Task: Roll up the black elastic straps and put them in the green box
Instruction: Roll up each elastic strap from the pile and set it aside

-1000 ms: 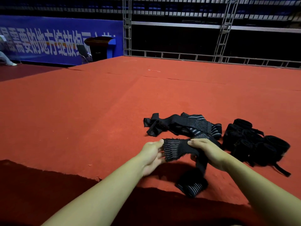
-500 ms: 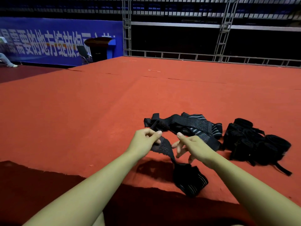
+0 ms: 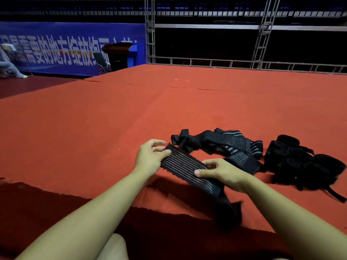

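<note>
I see both hands gripping one black strap [image 3: 185, 168] w/ thin pale stripes, held flat just above the red carpet [image 3: 93, 128]: left hand [image 3: 150, 160] pinches its far end, right hand [image 3: 223, 174] clamps the middle, tail drooping over the carpet edge. Loose straps [image 3: 225, 145] lie behind, rolled ones [image 3: 300, 162] at right; blue banner [image 3: 65, 47] and metal truss [image 3: 150, 30] at the back.

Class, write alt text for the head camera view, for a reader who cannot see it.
Two bare hands, left hand and right hand, hold a striped black elastic strap stretched flat above a red carpet. Loose straps and rolled straps lie beyond.
</note>
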`<state>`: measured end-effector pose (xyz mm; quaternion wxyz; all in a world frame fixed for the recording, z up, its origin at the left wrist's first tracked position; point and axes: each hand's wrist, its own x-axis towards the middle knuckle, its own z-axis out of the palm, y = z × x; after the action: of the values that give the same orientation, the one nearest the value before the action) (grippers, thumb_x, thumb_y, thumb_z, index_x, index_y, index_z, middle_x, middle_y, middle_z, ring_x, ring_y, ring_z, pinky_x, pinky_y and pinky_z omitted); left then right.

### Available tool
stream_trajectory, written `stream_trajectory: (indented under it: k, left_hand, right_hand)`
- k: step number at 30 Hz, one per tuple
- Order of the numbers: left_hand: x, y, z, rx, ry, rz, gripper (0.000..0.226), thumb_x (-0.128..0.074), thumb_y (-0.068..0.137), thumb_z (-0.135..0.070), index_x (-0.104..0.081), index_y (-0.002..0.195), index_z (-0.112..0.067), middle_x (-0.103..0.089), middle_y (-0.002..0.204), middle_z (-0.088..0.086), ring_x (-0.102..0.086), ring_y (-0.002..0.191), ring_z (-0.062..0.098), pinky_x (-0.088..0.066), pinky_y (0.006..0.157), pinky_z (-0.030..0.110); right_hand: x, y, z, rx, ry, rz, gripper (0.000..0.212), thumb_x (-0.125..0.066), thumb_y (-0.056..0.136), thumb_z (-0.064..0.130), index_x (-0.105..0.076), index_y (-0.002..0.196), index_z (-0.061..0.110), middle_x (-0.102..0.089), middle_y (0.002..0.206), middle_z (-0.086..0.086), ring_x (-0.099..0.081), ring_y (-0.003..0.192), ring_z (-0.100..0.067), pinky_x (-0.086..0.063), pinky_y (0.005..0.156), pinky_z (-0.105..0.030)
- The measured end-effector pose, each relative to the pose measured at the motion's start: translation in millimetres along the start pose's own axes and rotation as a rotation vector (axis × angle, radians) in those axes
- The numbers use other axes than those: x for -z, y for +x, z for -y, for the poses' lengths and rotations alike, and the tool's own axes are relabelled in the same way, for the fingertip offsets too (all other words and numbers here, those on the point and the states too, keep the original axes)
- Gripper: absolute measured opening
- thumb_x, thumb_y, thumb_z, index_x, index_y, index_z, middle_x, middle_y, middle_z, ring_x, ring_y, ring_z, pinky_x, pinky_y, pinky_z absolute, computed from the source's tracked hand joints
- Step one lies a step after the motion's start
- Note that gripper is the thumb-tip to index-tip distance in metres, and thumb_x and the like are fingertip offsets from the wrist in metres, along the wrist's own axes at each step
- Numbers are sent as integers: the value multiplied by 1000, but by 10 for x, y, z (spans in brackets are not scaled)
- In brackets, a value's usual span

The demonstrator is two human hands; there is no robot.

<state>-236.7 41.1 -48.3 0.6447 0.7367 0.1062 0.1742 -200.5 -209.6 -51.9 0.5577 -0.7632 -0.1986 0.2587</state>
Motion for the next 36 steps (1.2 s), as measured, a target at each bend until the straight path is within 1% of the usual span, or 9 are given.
stream_trajectory:
  k: [3, 6, 12, 17, 19, 23, 26, 31, 36]
  left_hand:
    - [228, 139, 170, 57, -25, -194, 23, -76, 86, 3, -67, 99, -14, -72, 94, 9, -68, 76, 17, -55, 67, 26]
    - [429, 219, 426, 120, 59, -213, 25, -79, 84, 1, -66, 94, -18, -74, 100, 14, -71, 82, 25, -59, 82, 39]
    - [426, 159, 712, 97, 402, -174, 22, -80, 85, -7, -67, 96, -22, -75, 96, 5, -73, 95, 26, -56, 92, 38]
    - [271, 10, 765, -35, 905, -196, 31, -67, 94, -18, -63, 124, -20, -61, 127, 5, -56, 120, 28, -43, 101, 41]
    - [158, -49, 747, -170, 984, -235, 32, -62, 96, -25, -62, 128, -20, -58, 134, 2, -50, 127, 26, -39, 104, 41]
    - [-181, -78, 716, -199, 996, -18, 54, -43, 103, -49, -46, 150, -21, -36, 162, 3, -25, 153, 22, -17, 126, 39]
    - [-326, -54, 793, -169, 1070, 88, 72, -30, 102, -64, -25, 161, -23, -12, 172, 5, -4, 159, 21, -1, 129, 39]
    - [-371, -23, 880, -11, 1194, 167, 83, -14, 98, -74, -12, 165, -24, 2, 172, 10, 5, 159, 22, 5, 128, 43]
    - [-386, -42, 870, -32, 1200, 153, 81, -17, 99, -72, -15, 164, -24, -1, 172, 10, 3, 159, 22, 3, 129, 43]
  right_hand:
    - [228, -112, -32, -50, -168, 5, 32, -80, 88, 29, -72, 93, -1, -74, 88, -8, -67, 79, -12, -53, 74, -24]
    - [447, -210, -121, -103, -270, -96, 28, -81, 86, 34, -73, 82, 8, -68, 75, -1, -60, 65, -5, -44, 58, -17]
    - [683, -183, -430, -214, -769, -349, 37, -83, 75, 60, -75, 81, 24, -74, 83, 3, -66, 76, -7, -50, 69, -22]
    - [582, -140, -526, -231, -1133, -480, 36, -72, 81, 63, -69, 101, 33, -68, 108, 8, -66, 107, -18, -53, 87, -34]
    - [482, -72, -516, -115, -1091, -526, 30, -69, 88, 55, -70, 105, 31, -65, 113, 7, -64, 110, -19, -51, 92, -37]
    - [185, 145, -481, 5, -922, -450, 26, -62, 96, 44, -71, 111, 25, -62, 117, 1, -59, 116, -20, -44, 103, -35]
    - [-12, 337, -552, -2, -956, -357, 42, -58, 99, 45, -63, 133, 21, -50, 147, -9, -42, 141, -27, -30, 119, -35]
    - [-73, 679, -553, -17, -964, -315, 53, -50, 104, 44, -45, 152, 25, -5, 172, -8, -23, 153, -32, -23, 125, -41]
    - [34, 1042, -344, -33, -1061, -363, 51, -46, 105, 46, -45, 152, 28, 13, 172, -6, -19, 153, -36, -27, 122, -47]
